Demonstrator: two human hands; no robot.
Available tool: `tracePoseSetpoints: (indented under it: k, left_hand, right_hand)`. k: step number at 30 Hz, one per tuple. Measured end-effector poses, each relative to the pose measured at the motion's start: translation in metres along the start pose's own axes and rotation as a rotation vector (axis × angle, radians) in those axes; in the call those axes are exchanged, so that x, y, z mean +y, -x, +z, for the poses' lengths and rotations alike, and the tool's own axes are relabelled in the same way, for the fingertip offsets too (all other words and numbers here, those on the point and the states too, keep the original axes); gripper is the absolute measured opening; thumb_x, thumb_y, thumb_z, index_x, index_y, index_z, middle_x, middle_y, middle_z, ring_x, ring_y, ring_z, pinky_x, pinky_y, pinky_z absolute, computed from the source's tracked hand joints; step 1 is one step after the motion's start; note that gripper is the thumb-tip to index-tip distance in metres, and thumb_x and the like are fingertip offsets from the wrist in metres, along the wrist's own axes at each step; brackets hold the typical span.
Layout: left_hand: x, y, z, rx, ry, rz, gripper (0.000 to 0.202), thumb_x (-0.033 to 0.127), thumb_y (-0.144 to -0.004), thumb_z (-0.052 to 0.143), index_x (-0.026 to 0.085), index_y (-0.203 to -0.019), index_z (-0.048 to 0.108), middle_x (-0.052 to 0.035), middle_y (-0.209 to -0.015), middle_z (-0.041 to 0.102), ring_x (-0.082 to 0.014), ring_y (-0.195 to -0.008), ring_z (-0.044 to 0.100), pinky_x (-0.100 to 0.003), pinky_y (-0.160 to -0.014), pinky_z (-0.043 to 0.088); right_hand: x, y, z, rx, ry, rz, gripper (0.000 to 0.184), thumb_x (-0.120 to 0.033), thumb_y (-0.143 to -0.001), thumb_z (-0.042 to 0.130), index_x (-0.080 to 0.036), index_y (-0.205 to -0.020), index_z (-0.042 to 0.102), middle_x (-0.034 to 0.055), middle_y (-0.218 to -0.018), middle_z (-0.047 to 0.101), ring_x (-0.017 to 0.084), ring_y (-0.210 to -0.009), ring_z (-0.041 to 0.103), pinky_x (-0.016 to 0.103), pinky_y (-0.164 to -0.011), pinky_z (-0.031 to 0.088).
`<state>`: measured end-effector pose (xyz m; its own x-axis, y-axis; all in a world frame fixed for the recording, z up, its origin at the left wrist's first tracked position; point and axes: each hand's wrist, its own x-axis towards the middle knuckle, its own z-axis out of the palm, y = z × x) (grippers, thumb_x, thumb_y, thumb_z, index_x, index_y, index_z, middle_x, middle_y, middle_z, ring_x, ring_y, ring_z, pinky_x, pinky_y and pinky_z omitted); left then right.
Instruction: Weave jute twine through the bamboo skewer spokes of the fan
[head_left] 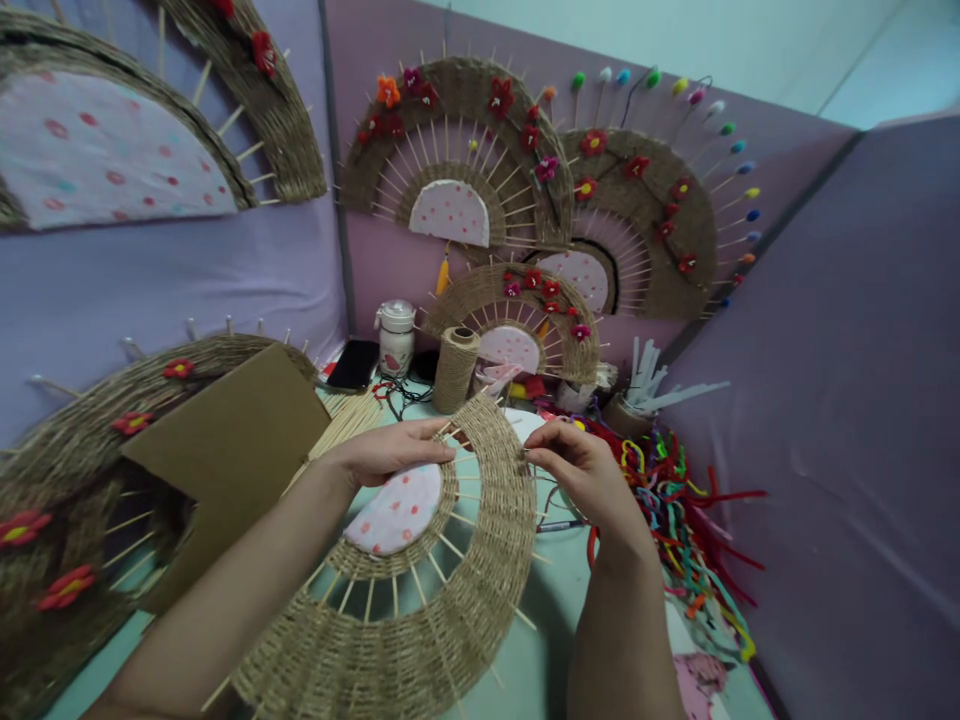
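One woven fan (pixel 504 540) is clasped in the left hand (pixel 391 449), the right hand (pixel 589 475) pinching its outer edge

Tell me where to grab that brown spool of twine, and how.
Probably the upper half of the spool of twine, from above: it stands upright, top uncovered, with a round side to wrap. Coming low from the front seems awkward, since in this view the woven fan reaches near the spool's base.

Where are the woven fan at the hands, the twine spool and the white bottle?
Woven fan (pixel 465 620): head view, on its outer woven band.
Twine spool (pixel 454 375): head view, on its wound side.
White bottle (pixel 395 350): head view, on its body.
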<state>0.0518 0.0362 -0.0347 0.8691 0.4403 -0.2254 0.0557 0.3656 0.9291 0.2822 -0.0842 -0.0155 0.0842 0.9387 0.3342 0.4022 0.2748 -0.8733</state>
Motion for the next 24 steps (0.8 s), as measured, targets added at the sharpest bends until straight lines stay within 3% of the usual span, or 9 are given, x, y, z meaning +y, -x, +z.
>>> tracePoseSetpoints:
  k: [6,12,19,24]
  left_hand:
    - [0.002,0.003,0.003,-0.021,0.131,0.028,0.059,0.017,-0.075,0.070,0.019,-0.131,0.051,-0.0064,-0.098,0.072,-0.0137,-0.080,0.068,-0.023,-0.074,0.051]
    - [0.002,0.002,0.000,-0.046,0.243,0.082,0.058,0.014,-0.075,0.070,0.019,-0.130,0.051,-0.0064,-0.098,0.072,-0.0136,-0.081,0.069,-0.023,-0.075,0.052]
    - [-0.004,0.000,-0.001,-0.072,0.277,0.073,0.056,0.014,-0.075,0.070,0.017,-0.128,0.051,-0.0086,-0.103,0.071,-0.0160,-0.082,0.069,-0.028,-0.077,0.053]
    - [-0.005,0.000,0.001,-0.050,0.259,0.031,0.054,0.013,-0.074,0.070,0.016,-0.125,0.053,-0.0101,-0.107,0.070,-0.0176,-0.087,0.069,-0.029,-0.079,0.053]
  right_hand:
    - [0.014,-0.003,0.001,0.089,-0.263,0.127,0.014,-0.031,-0.074,0.068,-0.020,-0.077,0.060,-0.0033,-0.064,0.050,0.010,-0.056,0.041,0.022,-0.052,0.034]
    - [0.023,-0.004,0.002,0.054,-0.414,0.159,0.016,-0.034,-0.074,0.067,-0.020,-0.074,0.061,-0.0051,-0.058,0.042,0.008,-0.050,0.033,0.022,-0.048,0.027]
    - [0.017,-0.006,0.004,0.048,-0.178,0.103,0.013,-0.030,-0.075,0.066,-0.018,-0.070,0.064,-0.0003,-0.066,0.054,0.012,-0.061,0.045,0.024,-0.056,0.036]
    - [0.014,-0.008,0.006,0.196,0.035,-0.060,0.012,-0.029,-0.080,0.063,-0.020,-0.072,0.062,-0.0004,-0.070,0.057,0.014,-0.066,0.049,0.027,-0.064,0.039]
